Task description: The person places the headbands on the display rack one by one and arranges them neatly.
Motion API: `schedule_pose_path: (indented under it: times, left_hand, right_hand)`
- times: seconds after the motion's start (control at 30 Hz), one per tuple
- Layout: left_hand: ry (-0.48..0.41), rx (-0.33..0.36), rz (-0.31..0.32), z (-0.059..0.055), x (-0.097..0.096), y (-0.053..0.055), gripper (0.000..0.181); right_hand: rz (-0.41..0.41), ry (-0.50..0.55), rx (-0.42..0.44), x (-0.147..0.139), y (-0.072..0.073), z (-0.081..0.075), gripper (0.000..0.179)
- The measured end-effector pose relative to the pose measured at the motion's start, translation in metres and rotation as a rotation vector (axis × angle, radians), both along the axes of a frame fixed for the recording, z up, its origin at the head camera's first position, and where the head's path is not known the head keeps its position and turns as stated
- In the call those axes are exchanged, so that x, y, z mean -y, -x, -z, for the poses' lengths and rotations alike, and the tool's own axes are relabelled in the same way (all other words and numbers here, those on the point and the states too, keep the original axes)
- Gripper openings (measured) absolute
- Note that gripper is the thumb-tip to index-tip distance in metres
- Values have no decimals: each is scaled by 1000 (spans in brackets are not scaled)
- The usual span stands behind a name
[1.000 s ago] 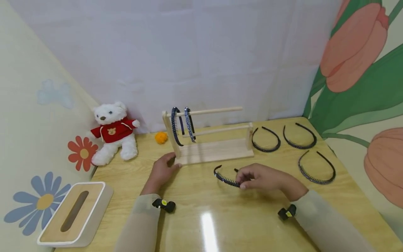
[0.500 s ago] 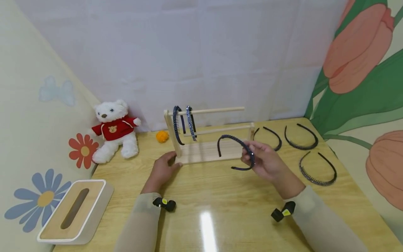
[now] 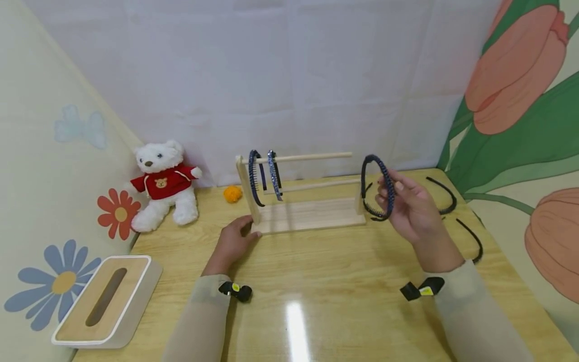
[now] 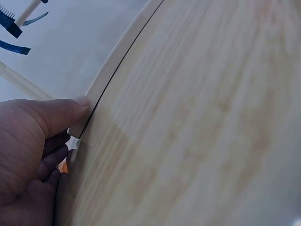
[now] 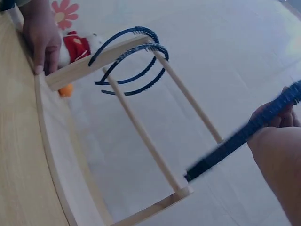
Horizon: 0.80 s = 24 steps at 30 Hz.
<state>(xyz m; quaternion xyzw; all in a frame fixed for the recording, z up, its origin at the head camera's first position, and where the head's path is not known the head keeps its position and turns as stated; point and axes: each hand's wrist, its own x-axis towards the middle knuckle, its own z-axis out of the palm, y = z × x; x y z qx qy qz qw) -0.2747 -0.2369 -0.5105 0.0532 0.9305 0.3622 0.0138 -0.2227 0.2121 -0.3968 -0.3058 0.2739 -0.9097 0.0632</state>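
Note:
My right hand (image 3: 418,216) pinches a dark blue toothed headband (image 3: 388,185) between thumb and fingers, upright just off the right end of the wooden rack (image 3: 307,216). In the right wrist view, that headband (image 5: 240,134) has one end near the free end of the upper rod (image 5: 190,99). The left hand (image 3: 231,245) grips the rack's front left corner, thumb on the base edge and fingers curled by its end. Two headbands hang at the rod's left: a dark one (image 3: 252,178) and a glittery one (image 3: 274,176).
More dark headbands lie on the table at right, including one at the back (image 3: 448,197) and one nearer (image 3: 475,241), partly hidden by my right hand. A white bear (image 3: 165,186), an orange pompom (image 3: 232,194) and a tissue box (image 3: 108,301) stand at left.
My right hand has lifted the headband from the table, turned it upright and carried it right and up to the rod's free end. The left hand stays at the rack's corner.

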Motion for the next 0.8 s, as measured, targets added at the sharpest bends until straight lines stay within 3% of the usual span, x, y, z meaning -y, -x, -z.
schedule_pose_path:
  times: [0.2, 0.5, 0.8]
  left_hand:
    - [0, 3, 0, 1, 0, 0, 55]
    - [6, -15, 2, -2, 1, 2, 55]
    - [16, -16, 3, 1, 1, 1, 56]
  right_hand:
    - [57, -33, 9, -2, -1, -3, 36]
    - [89, 37, 43, -1, 1, -9, 34]
    - [354, 52, 255, 10, 15, -37, 15]
